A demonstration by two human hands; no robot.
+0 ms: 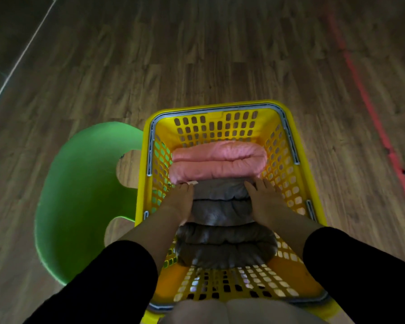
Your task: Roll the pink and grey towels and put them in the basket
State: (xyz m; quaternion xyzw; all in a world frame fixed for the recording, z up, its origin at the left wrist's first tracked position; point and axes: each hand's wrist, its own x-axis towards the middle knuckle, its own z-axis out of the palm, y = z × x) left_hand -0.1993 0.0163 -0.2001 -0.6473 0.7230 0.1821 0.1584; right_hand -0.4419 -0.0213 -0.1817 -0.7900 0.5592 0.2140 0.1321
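Note:
A yellow perforated basket (222, 106) stands on the wooden floor below me. At its far end lies a rolled pink towel (218, 161). In the middle sits a rolled grey towel (221, 202), pressed against the pink one. My left hand (179, 198) grips its left end and my right hand (264, 198) grips its right end, both reaching down inside the basket. A second rolled grey towel (225, 245) lies nearer to me, between my forearms.
A green plastic stool seat (80, 195) sits just left of the basket, touching its side. A red tape line (369, 106) runs along the floor on the right. A pale strip (21, 57) crosses the floor at upper left.

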